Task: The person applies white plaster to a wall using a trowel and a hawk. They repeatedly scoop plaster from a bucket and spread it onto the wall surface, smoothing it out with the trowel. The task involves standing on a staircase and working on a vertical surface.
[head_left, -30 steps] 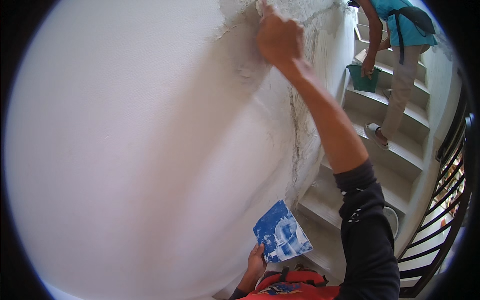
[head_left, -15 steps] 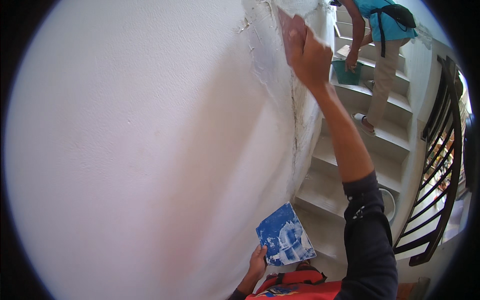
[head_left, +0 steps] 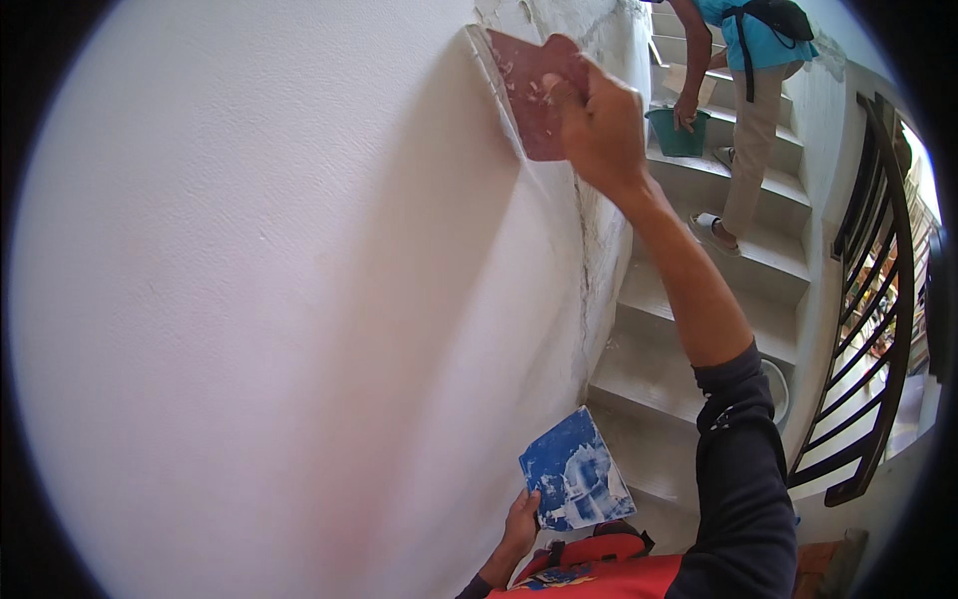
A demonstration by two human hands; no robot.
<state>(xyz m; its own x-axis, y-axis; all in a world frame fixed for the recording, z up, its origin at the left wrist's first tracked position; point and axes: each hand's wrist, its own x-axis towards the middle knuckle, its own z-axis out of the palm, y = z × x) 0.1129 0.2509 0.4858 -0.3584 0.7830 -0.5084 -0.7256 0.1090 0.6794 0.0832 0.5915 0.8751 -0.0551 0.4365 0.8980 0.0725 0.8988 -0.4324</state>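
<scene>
My right hand (head_left: 606, 125) is raised high and closed on a reddish-brown plastering spatula (head_left: 534, 95). Its long edge, with white paste along it, lies against the white wall (head_left: 299, 250) just left of the rough, cracked corner strip (head_left: 584, 230). Low down, my left hand (head_left: 522, 517) grips the near edge of a blue spatula (head_left: 574, 469). White paste is smeared over the lower right part of that blue face. Most of the fingers of my left hand are hidden behind it.
Concrete stairs (head_left: 649, 374) rise beside the wall. Higher up, a person in a blue-green shirt (head_left: 768, 130) bends with a hand at a green bucket (head_left: 679, 132). A white bucket (head_left: 774, 391) stands partly behind my right arm. Dark railing (head_left: 878, 299) curves along the right.
My right hand has drawn the reddish-brown spatula left and slightly down, turning its broad face into view. The blue spatula has barely shifted. Up the stairs, the person remains bent at the green bucket.
</scene>
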